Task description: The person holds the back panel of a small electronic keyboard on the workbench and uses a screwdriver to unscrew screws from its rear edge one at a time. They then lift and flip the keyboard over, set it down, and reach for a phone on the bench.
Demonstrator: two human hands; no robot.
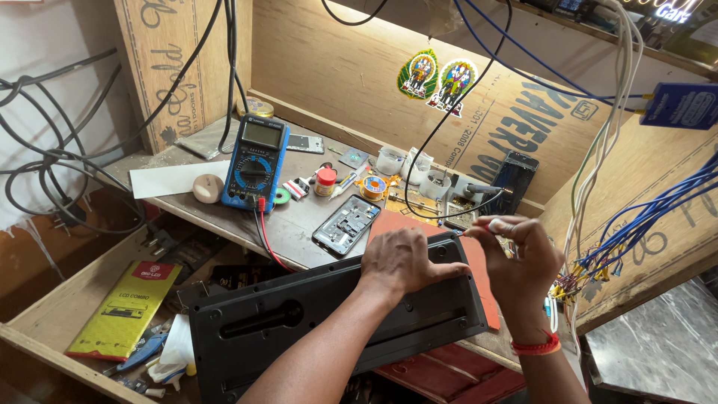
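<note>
A long black plastic speaker housing (299, 322) lies tilted across the front edge of the wooden bench, its back side up. My left hand (404, 262) rests flat on its upper right part, fingers spread over the edge. My right hand (520, 258), with a red band on the wrist, is raised just past the housing's right end and pinches a small pale object between thumb and fingertips; I cannot tell what it is. An orange-red mat (486, 280) lies under the housing's right end.
A blue multimeter (256, 161) with red and black leads stands at the bench's left. An opened phone (346, 224) lies mid-bench, another phone (516, 183) leans at the back. Small jars, solder and parts clutter the middle. Blue wire bundles (643, 217) hang right. A yellow box (127, 307) lies lower left.
</note>
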